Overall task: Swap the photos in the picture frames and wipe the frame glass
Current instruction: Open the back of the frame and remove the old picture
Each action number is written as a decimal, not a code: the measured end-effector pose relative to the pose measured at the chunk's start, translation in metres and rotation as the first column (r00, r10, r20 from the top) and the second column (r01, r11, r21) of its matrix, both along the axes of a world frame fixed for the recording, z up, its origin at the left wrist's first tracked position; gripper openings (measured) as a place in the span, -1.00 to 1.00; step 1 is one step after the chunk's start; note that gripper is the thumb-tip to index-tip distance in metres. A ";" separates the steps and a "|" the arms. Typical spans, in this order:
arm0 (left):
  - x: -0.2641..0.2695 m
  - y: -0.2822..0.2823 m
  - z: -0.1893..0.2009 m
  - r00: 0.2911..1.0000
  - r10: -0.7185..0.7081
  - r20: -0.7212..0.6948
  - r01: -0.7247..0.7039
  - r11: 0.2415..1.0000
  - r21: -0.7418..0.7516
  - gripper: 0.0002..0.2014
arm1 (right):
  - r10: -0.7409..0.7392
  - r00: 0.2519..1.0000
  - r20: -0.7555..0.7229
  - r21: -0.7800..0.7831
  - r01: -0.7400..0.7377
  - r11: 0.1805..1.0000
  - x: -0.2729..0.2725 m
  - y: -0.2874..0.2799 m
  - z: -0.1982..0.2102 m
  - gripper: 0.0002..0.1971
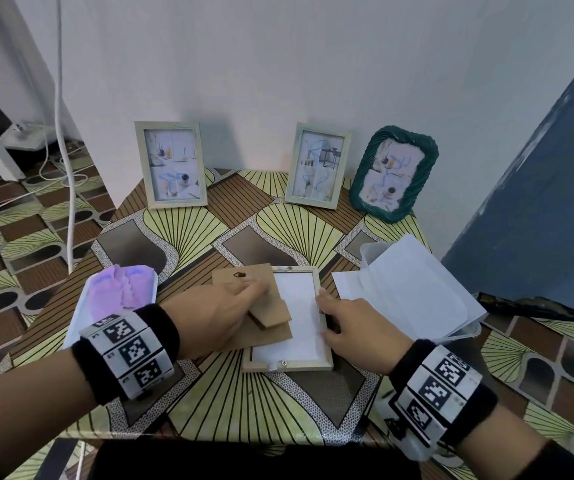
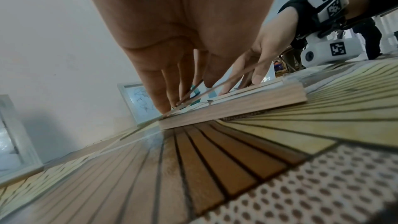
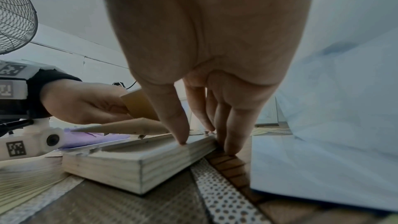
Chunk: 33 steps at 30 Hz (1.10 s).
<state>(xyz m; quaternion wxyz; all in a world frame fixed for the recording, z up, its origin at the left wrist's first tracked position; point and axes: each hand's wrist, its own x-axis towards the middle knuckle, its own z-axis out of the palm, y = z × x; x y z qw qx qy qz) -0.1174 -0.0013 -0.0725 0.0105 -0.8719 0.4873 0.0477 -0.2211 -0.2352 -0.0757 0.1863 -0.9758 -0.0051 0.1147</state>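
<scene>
Head view: wooden frame [image 1: 289, 363] lies face-down at table [image 1: 244, 403] centre so its back can be opened; left hand [image 1: 216, 317] pinches the cardboard backing [image 1: 244, 277], tilted up off the white photo back [image 1: 296, 313], prob. to lift it out. Right hand [image 1: 354, 327] steadies the frame's right rail, fingers straight, gripping nothing. Purple cloth [image 1: 122, 289] in a tray at left, sheets in a clear box [image 1: 413, 289] at right, both within reach for wiping/swapping. Three framed pics stand at the wall. Left wrist view: fingers [image 2: 163, 91] under the raised board edge; patterned tablecloth. Right wrist view: thumb tip [image 3: 181, 135] on the rail, others beside it on the table; fan [image 3: 15, 11] behind.
</scene>
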 end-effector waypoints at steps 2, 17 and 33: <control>0.002 -0.001 -0.001 0.998 -0.058 0.023 0.056 0.995 0.084 -0.39 | 0.003 1.000 0.009 0.005 -0.003 1.000 0.000 0.000 0.000 -0.61; -0.017 -0.018 0.003 0.965 -0.251 0.077 0.225 0.942 0.247 -0.36 | 0.005 0.999 0.039 0.017 -0.005 1.000 0.001 -0.004 -0.004 -0.65; -0.015 -0.060 0.003 0.973 -0.215 -0.087 0.231 0.933 0.277 -0.31 | -0.003 0.996 0.088 0.115 -0.007 0.993 0.004 -0.007 0.000 -0.68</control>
